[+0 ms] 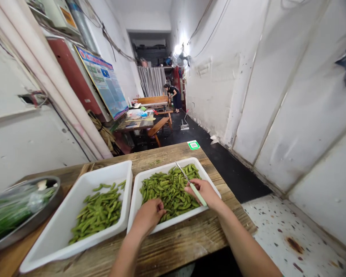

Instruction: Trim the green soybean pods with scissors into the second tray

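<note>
My right hand [203,191] grips a small knife [198,194] with a pale green handle, its narrow blade pointing up and away over the right white tray [210,181]. That tray holds a heap of green soybean pods [170,182]. At the tray's near left side, my left hand [150,215] is closed over the pods, thumb and fingers drawn together. Whatever its fingers hold is hidden. Beside it, a second white tray [60,215] contains a smaller pile of green pods [99,211].
Both trays stand on a wooden table [190,244]. At far left is a metal basin [56,188] with leafy greens in plastic. A green QR card [193,145] lies at the far edge. Beyond are a cluttered table [135,124], a bench [160,126] and a bending person [174,96].
</note>
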{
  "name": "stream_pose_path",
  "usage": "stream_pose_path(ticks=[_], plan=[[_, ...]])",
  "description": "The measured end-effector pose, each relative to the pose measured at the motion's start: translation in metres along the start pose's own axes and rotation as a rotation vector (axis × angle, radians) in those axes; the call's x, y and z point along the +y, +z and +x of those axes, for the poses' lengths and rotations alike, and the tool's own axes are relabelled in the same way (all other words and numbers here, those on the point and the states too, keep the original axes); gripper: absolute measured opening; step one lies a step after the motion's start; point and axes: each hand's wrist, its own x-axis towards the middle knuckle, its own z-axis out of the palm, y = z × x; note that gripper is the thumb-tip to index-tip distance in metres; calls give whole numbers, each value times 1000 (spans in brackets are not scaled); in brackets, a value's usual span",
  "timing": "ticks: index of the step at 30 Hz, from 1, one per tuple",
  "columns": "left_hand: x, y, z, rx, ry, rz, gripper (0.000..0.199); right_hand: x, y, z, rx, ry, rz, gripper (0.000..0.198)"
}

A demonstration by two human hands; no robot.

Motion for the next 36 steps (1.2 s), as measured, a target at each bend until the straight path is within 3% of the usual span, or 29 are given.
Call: stream_pose_path(ticks=[3, 6, 10, 13, 17, 21, 24, 27, 31, 36], plan=[[1, -3, -2, 54, 0, -2, 10, -1, 0, -1, 1, 5, 30, 44], [-2, -6, -7, 216, 2, -44, 18, -4, 0, -3, -2, 20, 54, 42], [-6, -7, -10, 424, 19, -314, 29, -8, 0, -4, -22, 41, 93, 40], [-3, -5, -8, 404, 82, -540, 33, -7, 1, -4, -27, 43, 117, 40], [11, -3, -4, 337, 210, -430, 27, -4, 1, -3, -38, 36, 138, 39], [21, 0, -5, 163, 296, -331, 21, -2, 2, -3, -22, 51, 128, 41], [18, 2, -6, 26, 327, -474, 32, -3, 3, -3, -15, 55, 109, 42], [12, 1, -6, 81, 261, -745, 37, -7, 2, -6, -12, 39, 66, 44], [8, 0, -6, 205, 85, -1058, 38, -23, -1, -19, -8, -106, -144, 46], [9, 4, -10, 195, 81, -1263, 47, -53, -5, -47, -154, -187, -554, 46]])
